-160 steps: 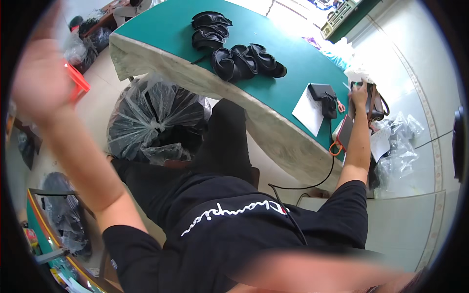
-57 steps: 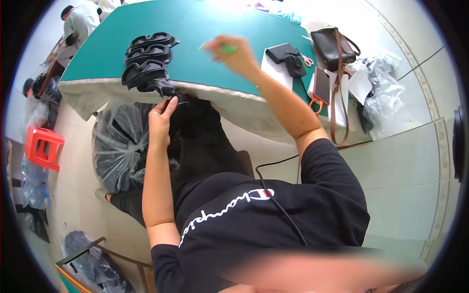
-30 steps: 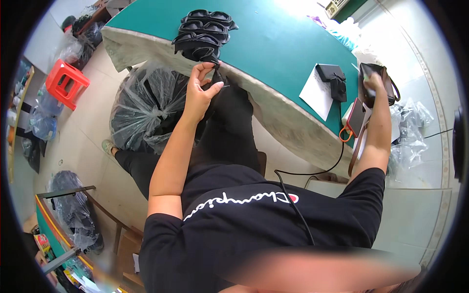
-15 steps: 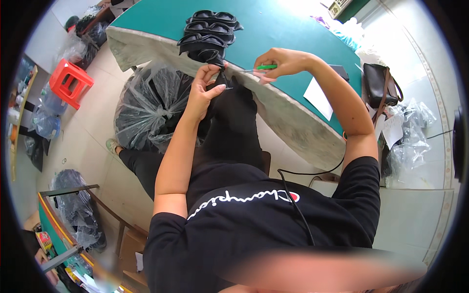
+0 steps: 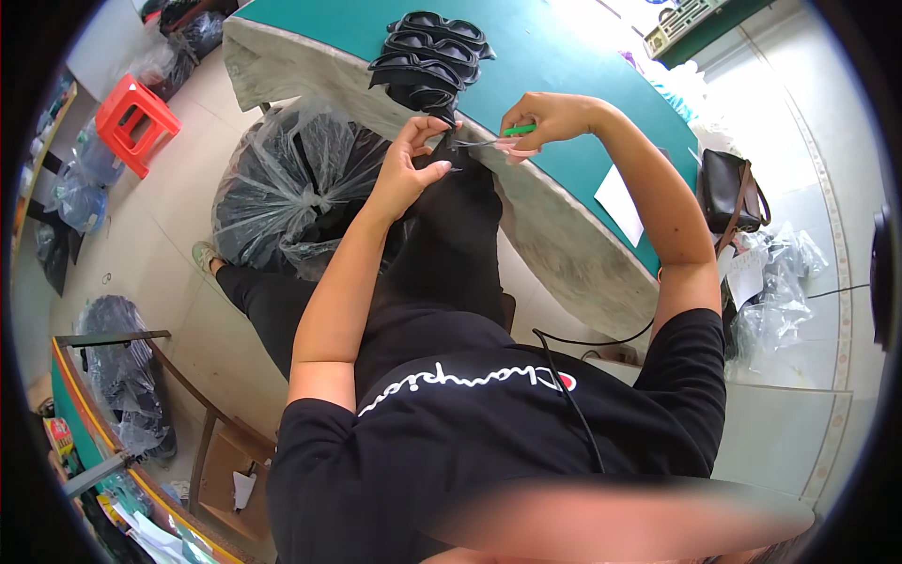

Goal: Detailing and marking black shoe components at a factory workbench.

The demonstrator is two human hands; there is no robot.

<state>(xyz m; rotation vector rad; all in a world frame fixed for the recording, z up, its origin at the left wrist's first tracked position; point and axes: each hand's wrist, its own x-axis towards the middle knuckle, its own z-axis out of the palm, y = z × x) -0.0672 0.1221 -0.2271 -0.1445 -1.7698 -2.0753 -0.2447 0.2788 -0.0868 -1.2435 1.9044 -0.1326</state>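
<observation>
left hand up front, grip pinching tail end of black moulded strip at counter's edge; right hand clasping green-handled scissors, blades aimed left, close by that tail, contact hard to tell. beyond left grip, strip's ridged pieces sit bunched on green counter.

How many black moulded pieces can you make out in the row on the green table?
3 plainly: the far piece, the middle piece and the near piece, overlapping on the green table. Crumpled black material between them and the left hand may hide more.
</observation>
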